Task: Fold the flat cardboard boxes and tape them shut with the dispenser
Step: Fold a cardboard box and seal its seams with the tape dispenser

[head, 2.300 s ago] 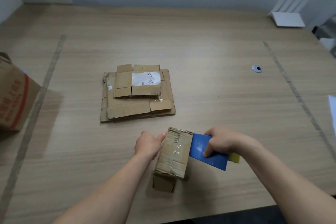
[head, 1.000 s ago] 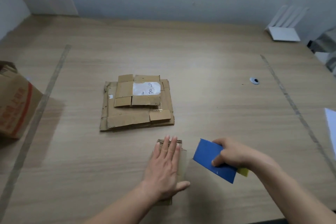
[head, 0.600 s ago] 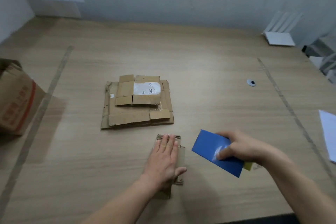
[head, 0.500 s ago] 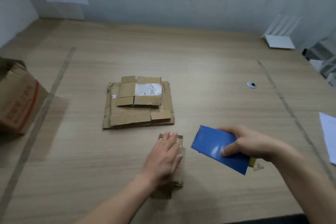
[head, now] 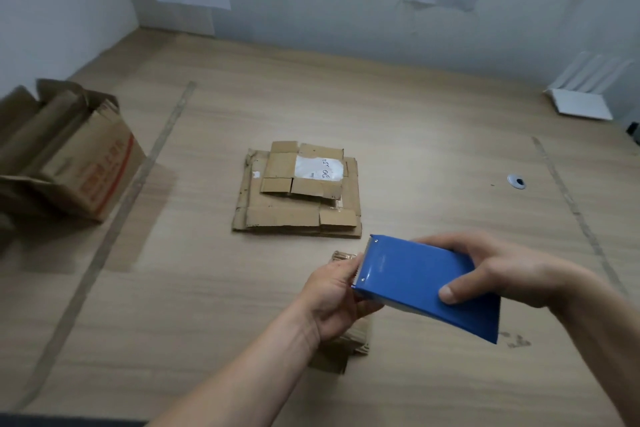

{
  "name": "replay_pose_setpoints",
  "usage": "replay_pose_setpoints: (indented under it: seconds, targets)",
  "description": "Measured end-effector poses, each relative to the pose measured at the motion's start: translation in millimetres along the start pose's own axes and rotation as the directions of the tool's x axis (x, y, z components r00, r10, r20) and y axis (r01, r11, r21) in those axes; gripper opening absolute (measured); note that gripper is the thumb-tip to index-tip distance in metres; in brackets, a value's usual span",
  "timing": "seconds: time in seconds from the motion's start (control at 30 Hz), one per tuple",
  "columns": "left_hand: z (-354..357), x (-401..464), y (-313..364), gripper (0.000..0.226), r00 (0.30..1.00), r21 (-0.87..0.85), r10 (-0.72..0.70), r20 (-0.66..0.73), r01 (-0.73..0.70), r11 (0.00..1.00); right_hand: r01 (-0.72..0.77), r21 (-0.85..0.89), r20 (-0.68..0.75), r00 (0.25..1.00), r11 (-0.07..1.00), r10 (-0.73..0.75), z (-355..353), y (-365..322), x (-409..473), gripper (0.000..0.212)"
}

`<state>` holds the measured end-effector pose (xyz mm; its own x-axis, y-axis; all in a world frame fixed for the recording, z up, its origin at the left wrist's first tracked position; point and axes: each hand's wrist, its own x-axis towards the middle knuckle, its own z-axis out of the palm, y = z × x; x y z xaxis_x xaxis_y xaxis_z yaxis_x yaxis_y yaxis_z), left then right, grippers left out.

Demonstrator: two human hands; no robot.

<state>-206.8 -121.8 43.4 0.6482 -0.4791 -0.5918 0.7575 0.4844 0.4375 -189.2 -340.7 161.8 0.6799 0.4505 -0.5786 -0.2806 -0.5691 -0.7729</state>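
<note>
My right hand [head: 512, 274] grips a blue tape dispenser [head: 415, 284] and holds it above the table, its toothed end pointing left. My left hand [head: 332, 298] is at that toothed end with its fingers curled round it and its thumb underneath; the fingertips are hidden behind the dispenser. A small folded cardboard box [head: 348, 345] lies on the table below both hands, mostly covered by my left hand. Beyond it, at mid-table, lies a stack of flat cardboard boxes [head: 287, 215], the top one bearing a white label.
A large open carton [head: 86, 163] with red print stands at the left edge. A white device with antennas [head: 578, 107] sits at the far right, and a round metal grommet [head: 516, 181] is set into the table. Tape lines [head: 162, 142] run along the tabletop on both sides.
My left hand lifted off the small box and came up to the dispenser's toothed end. My right hand raised the dispenser and brought it left, over the box. The camera tilted up.
</note>
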Motion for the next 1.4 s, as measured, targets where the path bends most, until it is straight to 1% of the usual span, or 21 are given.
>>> replay_pose_setpoints:
  seconds: [0.07, 0.2, 0.33, 0.43, 0.5, 0.6, 0.7, 0.77, 0.87, 1.0, 1.13, 1.27, 1.33, 1.4]
  targets:
    - [-4, -4, 0, 0.019, 1.0, 0.054, 0.021, -0.018, -0.02, 0.998, 0.002, 0.0, 0.019, 1.0, 1.0, -0.002, 3, 2, 3, 0.074]
    - [-10, -7, 0, 0.007, 0.995, 0.103, 0.067, -0.077, -0.059, 0.993, 0.003, 0.007, 0.032, 0.999, 1.0, -0.004, 9, 3, 6, 0.073]
    - [-12, -5, -1, 0.017, 0.961, 0.277, 0.19, -0.203, -0.13, 0.952, -0.017, 0.0, 0.026, 1.0, 1.0, 0.017, 18, 5, 11, 0.071]
    - [-29, -6, -1, 0.025, 0.907, 0.311, 0.277, -0.318, -0.176, 0.934, -0.076, -0.003, 0.042, 0.996, 0.997, 0.076, 24, 17, 7, 0.074]
    - [-44, -7, -1, 0.023, 0.872, 0.358, 0.31, -0.379, -0.171, 0.918, -0.125, 0.009, 0.056, 0.991, 0.992, 0.124, 23, 28, 1, 0.071]
    - [-63, -6, -3, 0.023, 0.833, 0.412, 0.347, -0.431, -0.16, 0.897, -0.196, 0.002, 0.085, 0.977, 0.981, 0.195, 21, 45, -10, 0.068]
    - [-79, -2, 1, 0.022, 0.792, 0.439, 0.37, -0.485, -0.145, 0.887, -0.255, -0.024, 0.042, 0.966, 0.967, 0.256, 14, 57, -18, 0.069]
    - [-84, -1, 1, 0.021, 0.791, 0.452, 0.376, -0.484, -0.142, 0.881, -0.28, -0.036, 0.021, 0.96, 0.959, 0.281, 12, 62, -20, 0.069]
    - [-84, 2, -8, 0.024, 0.807, 0.481, 0.37, -0.461, -0.122, 0.868, -0.336, -0.07, 0.0, 0.942, 0.939, 0.337, 14, 66, -17, 0.07]
    - [-91, 1, -17, 0.023, 0.789, 0.521, 0.386, -0.477, -0.099, 0.848, -0.364, -0.152, -0.003, 0.93, 0.919, 0.367, 16, 71, -8, 0.071]
    - [-97, 2, -21, 0.019, 0.78, 0.534, 0.397, -0.484, -0.096, 0.84, -0.369, -0.197, 0.003, 0.926, 0.908, 0.377, 19, 70, -2, 0.066]
    - [-102, 6, -25, 0.025, 0.778, 0.554, 0.396, -0.488, -0.075, 0.829, -0.374, -0.205, 0.006, 0.924, 0.904, 0.384, 23, 71, 3, 0.06]
    - [-105, 10, -28, 0.026, 0.773, 0.584, 0.399, -0.494, -0.045, 0.81, -0.383, -0.206, 0.005, 0.92, 0.9, 0.393, 27, 77, 8, 0.058]
    - [-108, 14, -31, 0.027, 0.762, 0.637, 0.411, -0.5, 0.002, 0.771, -0.393, -0.211, -0.002, 0.916, 0.895, 0.402, 35, 84, 15, 0.057]
